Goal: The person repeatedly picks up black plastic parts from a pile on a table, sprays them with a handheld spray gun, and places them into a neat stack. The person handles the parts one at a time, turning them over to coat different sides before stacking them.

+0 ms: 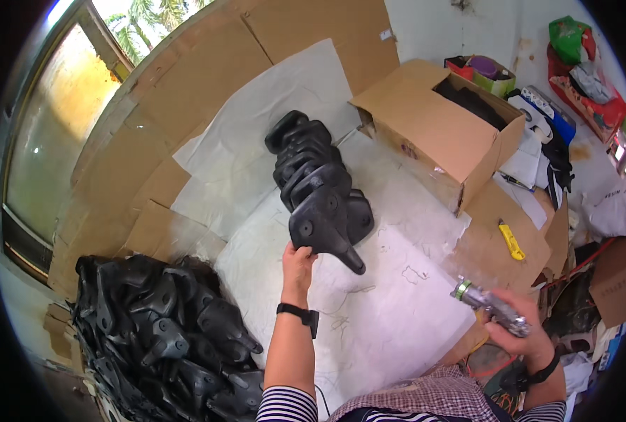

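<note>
My left hand [299,267] is closed on the lower left edge of a black moulded part [320,216], broad at the top with a tapering arm and round holes. Behind that part, a row of similar black moulded parts [306,151] leans one against another on white sheeting. At the right, my right hand [522,325] is wrapped round a silver cylindrical hand tool [492,306] with a green ring near its front end. The tool points left and stays apart from the black parts. What the tool is exactly, I cannot tell.
A large heap of black moulded parts [165,330] lies at the lower left. At the far right of the white sheet [390,309] stands an open cardboard box [432,119] with dark contents. A yellow utility knife [511,240] rests on cardboard. Bags and clutter line the right side.
</note>
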A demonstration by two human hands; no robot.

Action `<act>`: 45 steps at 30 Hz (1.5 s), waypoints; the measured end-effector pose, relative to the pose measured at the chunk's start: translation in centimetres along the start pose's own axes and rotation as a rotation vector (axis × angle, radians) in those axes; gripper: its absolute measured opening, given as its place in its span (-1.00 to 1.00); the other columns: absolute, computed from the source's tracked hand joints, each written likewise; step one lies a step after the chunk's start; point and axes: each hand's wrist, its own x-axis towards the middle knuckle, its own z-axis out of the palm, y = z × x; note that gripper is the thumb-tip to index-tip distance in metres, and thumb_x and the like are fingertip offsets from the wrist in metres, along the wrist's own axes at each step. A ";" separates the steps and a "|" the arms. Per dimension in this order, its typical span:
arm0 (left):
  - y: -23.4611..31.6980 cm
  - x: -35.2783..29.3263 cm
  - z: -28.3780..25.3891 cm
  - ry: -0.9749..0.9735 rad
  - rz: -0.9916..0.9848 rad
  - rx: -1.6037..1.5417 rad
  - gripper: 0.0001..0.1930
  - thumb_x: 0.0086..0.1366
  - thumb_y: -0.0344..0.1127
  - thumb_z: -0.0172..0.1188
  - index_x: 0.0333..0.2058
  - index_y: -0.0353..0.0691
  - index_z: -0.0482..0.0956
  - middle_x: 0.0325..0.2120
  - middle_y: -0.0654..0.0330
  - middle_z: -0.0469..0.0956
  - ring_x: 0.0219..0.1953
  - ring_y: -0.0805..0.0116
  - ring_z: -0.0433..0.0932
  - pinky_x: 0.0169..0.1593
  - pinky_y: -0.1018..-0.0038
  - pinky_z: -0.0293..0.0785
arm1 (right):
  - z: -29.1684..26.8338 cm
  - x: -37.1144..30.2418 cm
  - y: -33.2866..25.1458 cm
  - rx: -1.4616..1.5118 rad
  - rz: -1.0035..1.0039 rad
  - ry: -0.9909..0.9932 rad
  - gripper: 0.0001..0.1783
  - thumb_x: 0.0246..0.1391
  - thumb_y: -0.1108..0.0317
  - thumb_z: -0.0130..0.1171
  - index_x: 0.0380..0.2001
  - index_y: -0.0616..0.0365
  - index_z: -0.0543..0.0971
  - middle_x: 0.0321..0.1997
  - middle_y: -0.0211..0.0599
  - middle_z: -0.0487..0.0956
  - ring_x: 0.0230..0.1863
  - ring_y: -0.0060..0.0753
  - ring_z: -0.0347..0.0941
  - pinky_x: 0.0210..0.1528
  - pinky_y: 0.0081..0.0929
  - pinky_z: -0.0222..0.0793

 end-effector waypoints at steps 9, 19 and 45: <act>-2.2 5.3 5.2 -0.099 0.088 0.579 -0.58 -0.07 -0.58 0.27 -0.13 -0.35 0.51 -0.24 0.22 0.58 -0.20 0.37 0.52 -0.03 0.46 0.38 | 1.4 -0.8 1.9 0.111 0.268 -0.089 -0.48 -0.09 0.37 0.31 -0.01 0.26 0.47 -0.34 -0.36 0.57 -0.34 -0.58 0.48 -0.25 -0.59 0.40; 3.8 -3.8 2.6 -0.017 0.138 0.068 -0.45 -0.17 -0.65 0.18 -0.06 -0.35 0.50 -0.15 0.15 0.58 -0.10 0.29 0.54 0.03 0.40 0.41 | 1.2 2.5 0.6 -0.074 0.039 -0.080 -0.45 -0.11 0.43 0.30 0.03 0.25 0.45 -0.32 -0.30 0.58 -0.34 -0.53 0.51 -0.25 -0.56 0.42; 29.7 -13.6 -9.3 0.763 1.185 0.340 -0.51 0.28 -0.19 0.12 0.10 -0.30 0.28 0.10 -0.06 0.29 0.04 0.02 0.44 0.12 0.15 0.33 | 2.7 1.6 3.1 0.134 0.168 -0.083 -0.47 -0.08 0.40 0.29 0.02 0.29 0.45 -0.32 -0.29 0.57 -0.34 -0.55 0.49 -0.25 -0.57 0.40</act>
